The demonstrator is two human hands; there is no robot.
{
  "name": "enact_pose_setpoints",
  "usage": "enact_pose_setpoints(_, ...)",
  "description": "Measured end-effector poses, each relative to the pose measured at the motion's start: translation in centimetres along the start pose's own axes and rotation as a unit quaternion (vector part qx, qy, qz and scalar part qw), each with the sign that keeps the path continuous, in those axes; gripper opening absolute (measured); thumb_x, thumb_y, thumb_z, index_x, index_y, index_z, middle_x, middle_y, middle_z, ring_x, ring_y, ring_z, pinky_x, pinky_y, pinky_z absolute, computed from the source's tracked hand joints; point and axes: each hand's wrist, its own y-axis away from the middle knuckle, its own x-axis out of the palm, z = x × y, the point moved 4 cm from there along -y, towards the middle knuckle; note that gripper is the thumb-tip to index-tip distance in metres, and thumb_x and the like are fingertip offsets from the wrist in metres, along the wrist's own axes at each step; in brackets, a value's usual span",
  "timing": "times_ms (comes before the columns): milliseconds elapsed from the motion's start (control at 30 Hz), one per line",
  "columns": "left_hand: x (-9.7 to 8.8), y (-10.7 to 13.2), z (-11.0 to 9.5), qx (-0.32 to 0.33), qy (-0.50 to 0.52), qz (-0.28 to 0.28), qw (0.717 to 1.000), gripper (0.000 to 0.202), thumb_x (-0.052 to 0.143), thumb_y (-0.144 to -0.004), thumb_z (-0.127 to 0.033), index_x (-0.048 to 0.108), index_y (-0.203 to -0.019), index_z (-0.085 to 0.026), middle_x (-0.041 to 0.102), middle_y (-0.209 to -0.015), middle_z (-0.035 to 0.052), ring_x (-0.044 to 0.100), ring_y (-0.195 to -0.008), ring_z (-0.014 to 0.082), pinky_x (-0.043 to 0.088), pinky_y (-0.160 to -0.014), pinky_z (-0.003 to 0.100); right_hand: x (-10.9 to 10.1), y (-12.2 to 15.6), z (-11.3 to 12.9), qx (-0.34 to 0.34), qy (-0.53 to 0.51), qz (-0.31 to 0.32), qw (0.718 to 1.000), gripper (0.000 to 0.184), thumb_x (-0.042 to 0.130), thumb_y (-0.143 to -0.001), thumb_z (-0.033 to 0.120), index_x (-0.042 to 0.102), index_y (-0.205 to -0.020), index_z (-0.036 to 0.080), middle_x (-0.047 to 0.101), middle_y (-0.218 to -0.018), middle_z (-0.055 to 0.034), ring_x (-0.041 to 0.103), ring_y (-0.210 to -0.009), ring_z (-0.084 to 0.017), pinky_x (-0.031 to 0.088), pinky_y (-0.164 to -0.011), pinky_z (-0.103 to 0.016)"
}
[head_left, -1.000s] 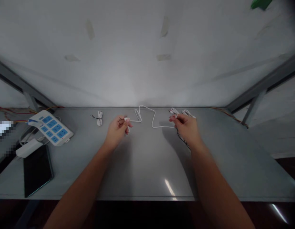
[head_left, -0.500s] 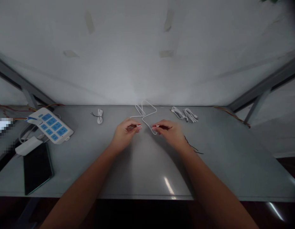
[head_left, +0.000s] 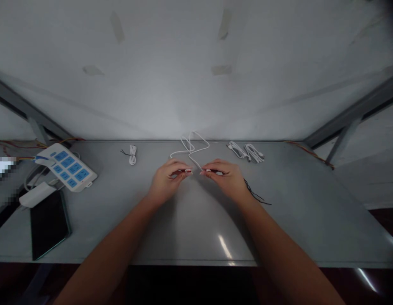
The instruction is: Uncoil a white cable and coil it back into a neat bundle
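A loose white cable (head_left: 193,149) loops over the grey table (head_left: 196,228) near the back wall. My left hand (head_left: 167,181) pinches one end of it between thumb and fingers. My right hand (head_left: 227,178) pinches the other end. The two ends sit a few centimetres apart between my hands, with the cable's slack bunched behind them. A thin black tie (head_left: 256,195) lies on the table just right of my right wrist.
A bundled white cable (head_left: 133,154) lies at the back left; more coiled white cables (head_left: 246,151) lie at the back right. A white power strip with blue sockets (head_left: 66,167), a white adapter (head_left: 37,195) and a dark tablet (head_left: 48,224) sit at the left edge. Metal frame legs stand at both sides.
My hands came together from wide apart, bringing the cable's two ends close. The cable's slack has folded into loops behind them. The right hand left the coiled cables.
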Motion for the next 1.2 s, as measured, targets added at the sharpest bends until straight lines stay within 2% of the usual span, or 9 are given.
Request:
enact_pose_setpoints(200,-0.7,-0.1,1.0,-0.131,-0.051,-0.03,0.99,0.033,0.057,-0.097,-0.047,0.071,-0.105,-0.018,0.068,-0.077,0.0016,0.062,-0.069,0.0151,0.048,-0.064,0.026,-0.4,-0.2,-1.4,0.083,0.11,0.023,0.99,0.03,0.059,-0.097,0.043,0.075,-0.086,0.02,0.066,-0.071,-0.0015,0.057,-0.066,-0.017,0.037,-0.062,-0.028)
enact_pose_setpoints(333,-1.6,-0.4,1.7,-0.181,-0.158,-0.023,0.971,0.034,0.05,-0.099,-0.045,0.07,-0.103,-0.017,0.063,-0.074,0.001,0.057,-0.067,0.0159,0.042,-0.063,0.027,-0.9,-0.4,-2.4,0.125,0.224,0.073,0.964,0.032,0.049,-0.101,0.036,0.065,-0.079,0.019,0.061,-0.068,-0.0015,0.048,-0.063,-0.016,0.029,-0.06,-0.029)
enact_pose_setpoints(467,-1.9,-0.5,2.6,-0.229,-0.231,0.028,0.945,0.033,0.058,-0.095,-0.04,0.07,-0.116,-0.018,0.068,-0.079,0.0032,0.062,-0.072,0.0197,0.047,-0.071,0.031,-1.0,-0.2,-2.8,0.188,0.246,0.13,0.942,0.024,0.066,-0.091,0.044,0.068,-0.092,0.02,0.068,-0.08,-0.0032,0.055,-0.071,-0.017,0.032,-0.063,-0.028)
enact_pose_setpoints(567,-1.8,-0.5,3.0,-0.226,-0.237,0.057,0.943,0.041,0.069,-0.089,-0.033,0.068,-0.128,-0.02,0.074,-0.101,0.0075,0.069,-0.088,0.0224,0.051,-0.081,0.032,-0.6,0.0,-2.5,0.202,0.245,0.192,0.928,0.02,0.076,-0.082,0.038,0.069,-0.09,0.02,0.071,-0.086,-0.004,0.059,-0.077,-0.018,0.034,-0.065,-0.027)
enact_pose_setpoints(667,-1.4,-0.4,3.5,-0.215,-0.226,0.081,0.947,0.047,0.073,-0.085,-0.029,0.066,-0.132,-0.023,0.074,-0.118,0.0089,0.071,-0.099,0.0234,0.053,-0.086,0.031,-0.3,0.2,-2.0,0.193,0.249,0.234,0.92,0.006,0.067,-0.084,0.024,0.068,-0.081,0.019,0.069,-0.08,-0.0039,0.059,-0.072,-0.016,0.034,-0.064,-0.027)
enact_pose_setpoints(800,-1.0,-0.3,4.3,-0.188,-0.261,0.085,0.943,0.044,0.074,-0.085,-0.034,0.069,-0.128,-0.023,0.076,-0.091,0.0065,0.071,-0.082,0.025,0.054,-0.079,0.034,0.0,0.6,-1.5,0.186,0.219,0.268,0.919,0.007,0.063,-0.079,0.02,0.062,-0.072,0.021,0.067,-0.071,-0.0011,0.056,-0.064,-0.015,0.032,-0.059,-0.028)
enact_pose_setpoints(900,-1.1,-0.3,4.8,-0.164,-0.261,0.05,0.95,0.04,0.063,-0.093,-0.036,0.067,-0.13,-0.02,0.071,-0.077,0.0051,0.068,-0.072,0.0246,0.053,-0.073,0.035,0.0,0.9,-1.2,0.19,0.225,0.268,0.917,0.008,0.065,-0.074,0.022,0.059,-0.068,0.022,0.064,-0.067,0.0001,0.054,-0.061,-0.016,0.031,-0.056,-0.028)
enact_pose_setpoints(1033,-2.0,-0.6,4.8,-0.108,-0.268,-0.052,0.956,0.036,0.044,-0.099,-0.026,0.068,-0.123,-0.016,0.071,-0.101,0.0134,0.068,-0.092,0.026,0.054,-0.088,0.04,-0.1,0.9,-1.0,0.192,0.251,0.262,0.912,0.016,0.069,-0.072,0.025,0.056,-0.064,0.022,0.062,-0.065,-0.0005,0.052,-0.059,-0.015,0.029,-0.055,-0.029)
enact_pose_setpoints(1200,-2.8,-0.5,4.3,-0.127,-0.398,-0.101,0.903,0.036,0.043,-0.096,-0.022,0.074,-0.115,-0.015,0.065,-0.118,0.0195,0.058,-0.117,0.037,0.046,-0.102,0.054,-0.1,0.9,-0.9,0.183,0.245,0.26,0.916,0.015,0.067,-0.073,0.024,0.055,-0.065,0.022,0.063,-0.067,-0.0006,0.052,-0.061,-0.015,0.029,-0.056,-0.028)
